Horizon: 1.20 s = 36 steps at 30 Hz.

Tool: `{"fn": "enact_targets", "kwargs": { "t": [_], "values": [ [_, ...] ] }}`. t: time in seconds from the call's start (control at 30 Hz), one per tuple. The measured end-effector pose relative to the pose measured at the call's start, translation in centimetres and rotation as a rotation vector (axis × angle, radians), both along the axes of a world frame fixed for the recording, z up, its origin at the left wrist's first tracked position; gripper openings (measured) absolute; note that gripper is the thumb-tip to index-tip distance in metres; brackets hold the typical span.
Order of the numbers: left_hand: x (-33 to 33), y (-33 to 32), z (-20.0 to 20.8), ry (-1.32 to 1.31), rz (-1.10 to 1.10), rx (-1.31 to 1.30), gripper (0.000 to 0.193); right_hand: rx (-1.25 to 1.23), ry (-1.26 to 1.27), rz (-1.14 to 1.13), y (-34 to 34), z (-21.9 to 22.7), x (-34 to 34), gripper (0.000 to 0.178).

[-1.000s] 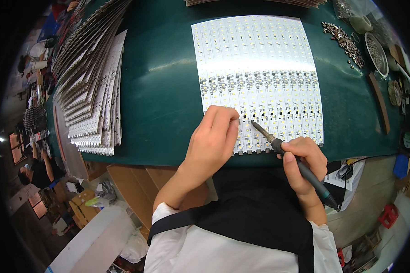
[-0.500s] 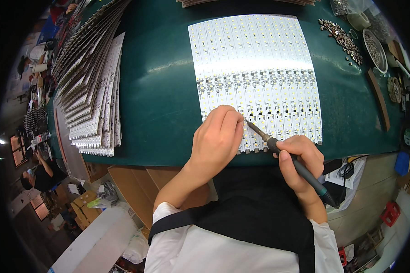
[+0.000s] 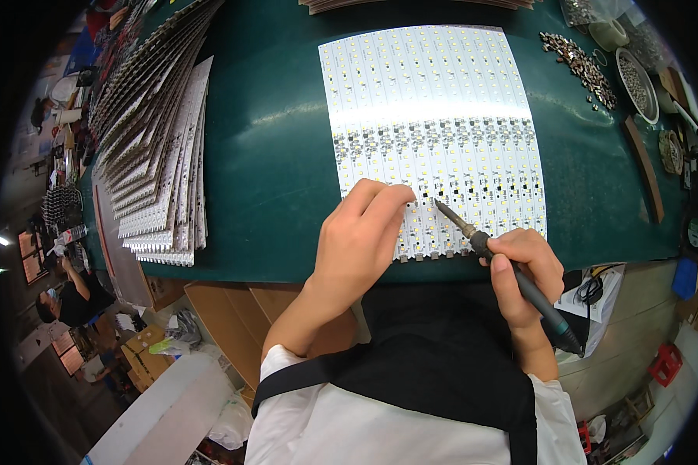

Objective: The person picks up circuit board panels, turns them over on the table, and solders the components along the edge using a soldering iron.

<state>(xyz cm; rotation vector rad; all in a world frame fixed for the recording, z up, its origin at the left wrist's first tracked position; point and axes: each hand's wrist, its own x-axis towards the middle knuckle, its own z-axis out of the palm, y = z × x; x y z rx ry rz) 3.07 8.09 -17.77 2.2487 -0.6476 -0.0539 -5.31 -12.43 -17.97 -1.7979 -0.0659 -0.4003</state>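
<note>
A white panel of LED circuit board strips (image 3: 434, 85) lies on the green table in front of me. In my right hand (image 3: 526, 267) is a soldering iron (image 3: 523, 283), gripped pen-like by its dark handle. Its metal tip points up and left at the row of black chips near the panel's near end; whether it touches is too small to tell. My left hand (image 3: 362, 232) rests over the panel's near left part, fingers bent together, fingertips just left of the iron's tip. Anything pinched in them is hidden. Small metal connectors line the panel's near edge.
Fanned circuit board panels (image 3: 159, 155) are stacked at the left. At the far right are a heap of small metal parts (image 3: 578, 66), a metal bowl (image 3: 636, 85) of small pieces and a brown bar (image 3: 644, 169). Another person (image 3: 77, 291) is in the left background.
The soldering iron and my right hand have shifted slightly right, taking the tip away from my left fingertips. My left hand has changed its finger pose and moved slightly left.
</note>
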Motion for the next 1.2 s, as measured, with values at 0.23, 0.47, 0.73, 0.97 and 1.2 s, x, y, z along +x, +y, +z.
{"fn": "enact_targets", "kwargs": {
  "t": [0.23,0.47,0.73,0.97,1.2],
  "values": [
    [0.0,-1.5,-1.4,-0.065,-0.022,-0.018,0.013,-0.012,-0.003,0.018,-0.1,-0.5,-0.1,0.012],
    [-0.1,-2.1,-1.5,-0.136,-0.008,0.043,0.015,-0.020,-0.031,0.031,-0.2,-0.6,0.3,0.013],
    [0.1,-2.1,-1.5,-0.179,-0.028,0.031,0.016,-0.021,-0.033,0.040,-0.2,-0.5,0.3,0.013],
    [0.1,-1.9,-0.8,-0.134,-0.028,0.058,0.015,-0.014,-0.026,0.031,-0.4,-0.5,0.2,0.013],
    [0.1,-2.0,-1.1,-0.198,-0.028,0.063,0.012,-0.005,-0.020,0.033,-0.4,-0.6,0.3,0.012]
  ]
}}
